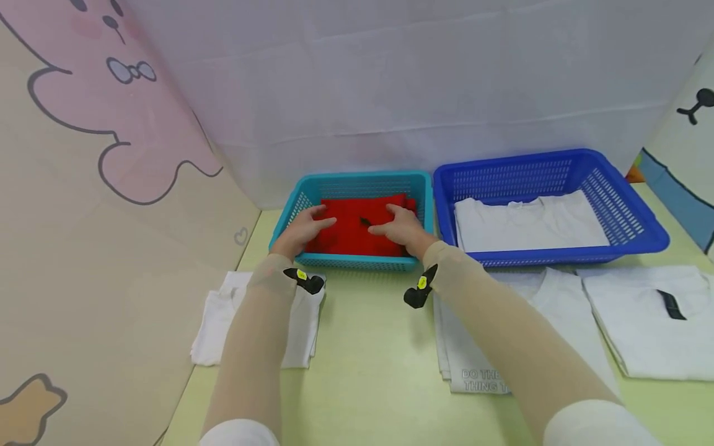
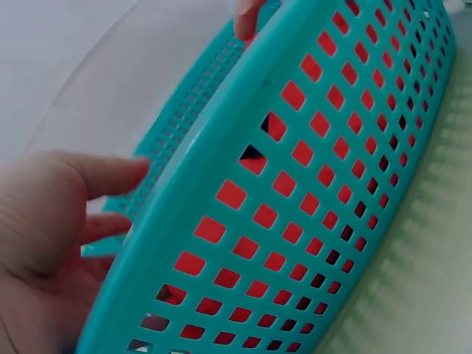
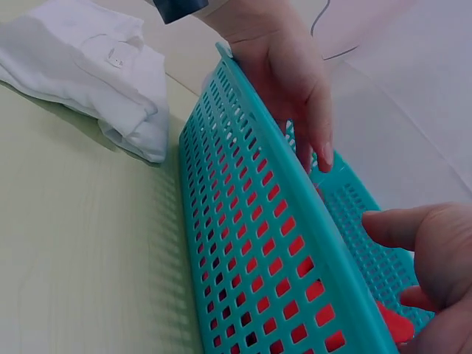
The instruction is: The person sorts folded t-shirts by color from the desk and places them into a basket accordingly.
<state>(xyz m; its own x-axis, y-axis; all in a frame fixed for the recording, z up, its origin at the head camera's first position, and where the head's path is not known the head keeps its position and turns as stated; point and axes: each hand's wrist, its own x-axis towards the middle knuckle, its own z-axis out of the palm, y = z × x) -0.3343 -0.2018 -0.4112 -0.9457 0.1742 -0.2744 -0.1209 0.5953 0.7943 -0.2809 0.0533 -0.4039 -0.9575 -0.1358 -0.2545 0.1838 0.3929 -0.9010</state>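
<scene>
A folded red garment [image 1: 351, 232] with a small dark tag lies inside the teal plastic basket [image 1: 357, 261]. My left hand [image 1: 301, 231] reaches over the basket's left side, thumb and fingers spread at the garment's left edge. Opposite it, my right hand [image 1: 403, 229] is at the garment's right side, its thumb extended toward the middle. In the left wrist view the left hand [image 2: 48, 236] is partly behind the basket rim [image 2: 221, 110]. The right wrist view shows the right hand [image 3: 446, 273] with thumb apart from the fingers. Whether fingertips touch the cloth is hard to tell.
A blue basket [image 1: 558, 254] with a folded white shirt [image 1: 527, 226] stands to the right. Folded white garments lie in front of it, one printed shirt [image 1: 480, 378] and one with a black tag [image 1: 641, 328]. Another white garment [image 1: 301, 322] lies at the left, beside the wall.
</scene>
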